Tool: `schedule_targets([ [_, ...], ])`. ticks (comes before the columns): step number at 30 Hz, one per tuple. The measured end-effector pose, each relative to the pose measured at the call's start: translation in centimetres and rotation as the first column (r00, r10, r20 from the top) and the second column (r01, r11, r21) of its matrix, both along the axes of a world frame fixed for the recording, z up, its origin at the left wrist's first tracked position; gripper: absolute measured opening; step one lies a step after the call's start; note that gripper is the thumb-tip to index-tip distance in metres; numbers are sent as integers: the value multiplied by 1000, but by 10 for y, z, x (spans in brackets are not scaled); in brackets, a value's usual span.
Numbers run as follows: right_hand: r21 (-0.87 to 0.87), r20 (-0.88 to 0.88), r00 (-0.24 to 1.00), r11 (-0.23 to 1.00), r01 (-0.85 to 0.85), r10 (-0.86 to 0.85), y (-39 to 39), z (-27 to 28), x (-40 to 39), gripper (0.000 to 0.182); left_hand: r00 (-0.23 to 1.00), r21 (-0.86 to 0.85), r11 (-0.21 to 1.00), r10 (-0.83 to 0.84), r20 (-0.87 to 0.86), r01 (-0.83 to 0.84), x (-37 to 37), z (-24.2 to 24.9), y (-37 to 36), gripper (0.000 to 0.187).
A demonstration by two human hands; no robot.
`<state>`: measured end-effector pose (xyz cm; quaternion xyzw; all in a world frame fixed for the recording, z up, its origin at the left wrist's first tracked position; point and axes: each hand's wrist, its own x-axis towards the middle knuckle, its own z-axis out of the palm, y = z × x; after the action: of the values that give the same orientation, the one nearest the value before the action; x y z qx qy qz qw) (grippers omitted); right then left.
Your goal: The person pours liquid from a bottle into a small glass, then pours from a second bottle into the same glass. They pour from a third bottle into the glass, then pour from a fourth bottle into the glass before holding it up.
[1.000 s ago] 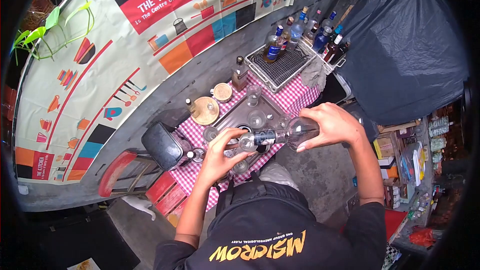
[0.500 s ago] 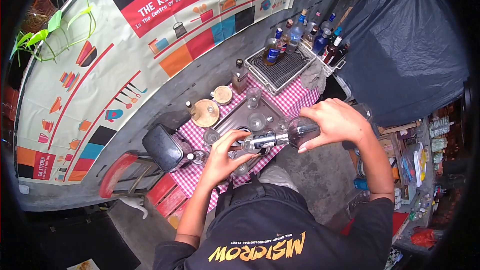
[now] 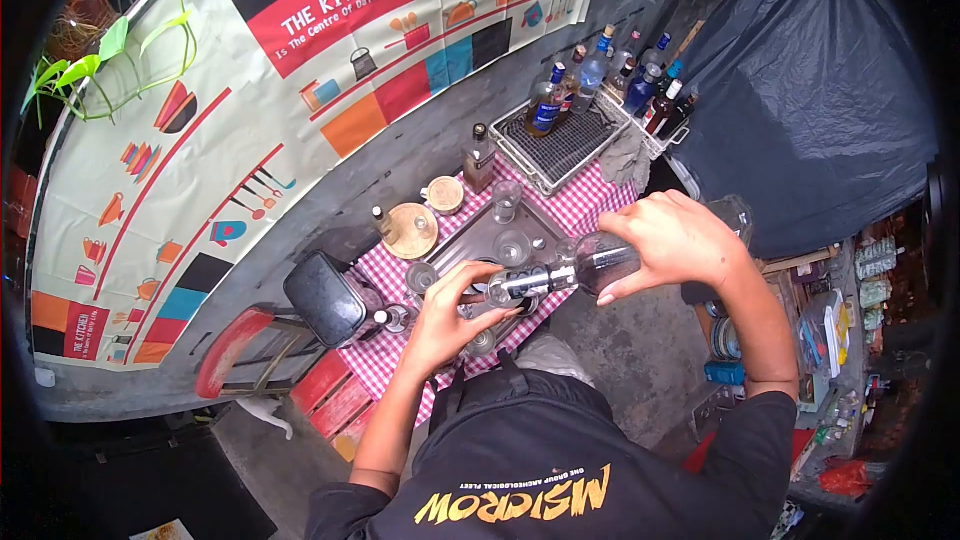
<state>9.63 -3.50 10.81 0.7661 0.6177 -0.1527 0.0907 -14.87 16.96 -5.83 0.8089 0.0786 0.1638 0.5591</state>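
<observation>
My right hand (image 3: 670, 245) is wrapped round the shoulder of a large clear glass bottle (image 3: 606, 265). The bottle lies tilted nearly flat over the table, its dark-labelled neck pointing left. My left hand (image 3: 455, 312) is at the bottle's mouth, thumb and index finger curved on either side of it. Something small and round partly shows between those fingers, mostly hidden by the neck and hand. Below the hands is a metal tray (image 3: 470, 240) with clear glasses, among them one glass (image 3: 513, 247) near the bottle's neck and another glass (image 3: 507, 200) farther back.
A pink checked cloth (image 3: 600, 190) covers the table. At the back stands a crate (image 3: 560, 165) with several liquor bottles. A brown bottle (image 3: 479, 155), a round wooden board (image 3: 412, 230), a cup (image 3: 443, 194) and a dark container (image 3: 325, 298) stand along the wall side.
The view has shifted slightly. Both hands and the tilted bottle keep almost the same position, with the bottle's base a little lower or farther right.
</observation>
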Motion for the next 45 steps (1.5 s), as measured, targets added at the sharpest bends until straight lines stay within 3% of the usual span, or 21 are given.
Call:
schedule_targets([
  [4, -16, 10, 1000, 1000, 4, -4, 2, 5, -1, 92, 1000, 63, 998, -7, 14, 6, 1, 4, 1, 57],
  [13, -1, 75, 997, 1000, 2, -2, 2, 14, -6, 89, 1000, -28, 1000, -10, 15, 11, 3, 2, 0, 57],
  [28, 216, 303, 931, 937, -273, 201, -4, 10, -8, 73, 999, -34, 999, -13, 39, 14, 4, 2, 0, 58],
  [45, 217, 435, 860, 896, -387, 266, 2, 18, -10, 71, 999, -37, 999, -26, 38, 27, 4, 6, 1, 57],
])
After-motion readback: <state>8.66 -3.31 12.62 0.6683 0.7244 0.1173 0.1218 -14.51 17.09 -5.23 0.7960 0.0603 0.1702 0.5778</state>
